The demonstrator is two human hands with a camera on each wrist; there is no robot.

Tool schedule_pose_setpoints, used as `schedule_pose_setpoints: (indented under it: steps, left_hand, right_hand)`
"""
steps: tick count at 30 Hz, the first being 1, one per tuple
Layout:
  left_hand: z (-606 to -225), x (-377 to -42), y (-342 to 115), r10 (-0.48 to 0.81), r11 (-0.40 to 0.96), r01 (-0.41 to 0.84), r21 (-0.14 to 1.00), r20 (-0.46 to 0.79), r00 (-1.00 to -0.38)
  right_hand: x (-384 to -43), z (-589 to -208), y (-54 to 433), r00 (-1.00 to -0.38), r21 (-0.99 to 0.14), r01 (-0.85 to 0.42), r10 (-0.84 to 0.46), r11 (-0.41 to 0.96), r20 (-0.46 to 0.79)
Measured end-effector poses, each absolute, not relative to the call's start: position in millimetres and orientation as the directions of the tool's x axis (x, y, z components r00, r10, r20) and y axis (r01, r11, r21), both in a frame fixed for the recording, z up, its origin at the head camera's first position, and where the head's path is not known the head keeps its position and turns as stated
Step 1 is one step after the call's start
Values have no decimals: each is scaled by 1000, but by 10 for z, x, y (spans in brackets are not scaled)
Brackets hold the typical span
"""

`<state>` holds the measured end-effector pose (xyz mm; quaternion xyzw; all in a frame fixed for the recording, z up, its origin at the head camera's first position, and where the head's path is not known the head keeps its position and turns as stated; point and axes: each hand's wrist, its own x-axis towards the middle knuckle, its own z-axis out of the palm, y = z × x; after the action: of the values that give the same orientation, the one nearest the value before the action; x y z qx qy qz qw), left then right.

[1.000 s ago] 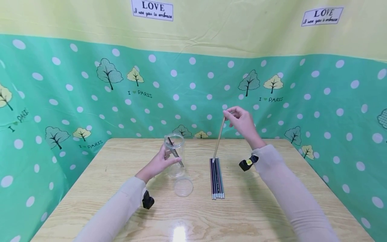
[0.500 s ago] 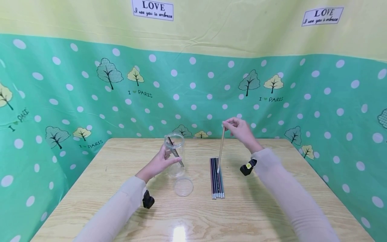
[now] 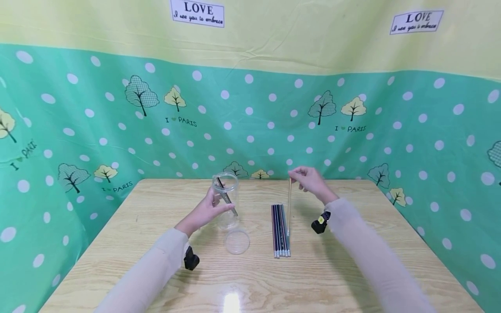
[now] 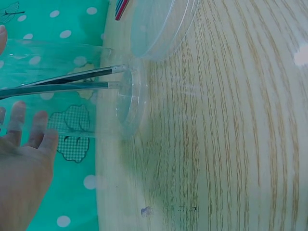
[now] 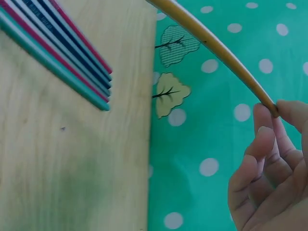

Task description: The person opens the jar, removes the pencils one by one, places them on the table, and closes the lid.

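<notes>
My left hand (image 3: 207, 211) grips a clear plastic jar (image 3: 234, 195), thumb on the near side and fingers around the far side. Inside the jar, two dark pencils (image 4: 72, 87) lean at a slant, silvery ends at the bottom. My right hand (image 3: 309, 180) pinches a golden-yellow pencil (image 5: 211, 45) at one end between thumb and fingertips. That pencil hangs nearly upright, its lower end overlapping the right edge of a row of pencils (image 3: 278, 230) in the head view. Several striped, dark and teal pencils lie side by side there, silvery ends toward me.
A clear round lid (image 3: 237, 242) lies on the wooden table (image 3: 188, 287) between the jar and the pencil row. A green dotted curtain (image 3: 250, 117) hangs close behind the table's far edge and along both sides.
My right hand has come down with the yellow pencil, whose lower end has swung toward me and right, from the row's far end to its right edge. The left hand and jar stay put.
</notes>
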<state>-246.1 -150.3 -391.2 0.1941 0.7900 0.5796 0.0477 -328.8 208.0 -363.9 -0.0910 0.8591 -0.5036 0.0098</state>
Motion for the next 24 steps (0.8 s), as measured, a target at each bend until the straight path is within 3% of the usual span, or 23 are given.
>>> schedule_pose_setpoints:
  steps: [12,24]
  left_hand:
    - [-3904,-2457,-1507,366,266,244,933,136,-921]
    - [-4195,-2680,-1567,360,264,262,928,157,-920]
  right_hand:
    - [-3318,-3885,2122,-981,-853,-95,-192,512,-7]
    - [-3297,-4187,2147,-965,-854,-54,-246,518,-88]
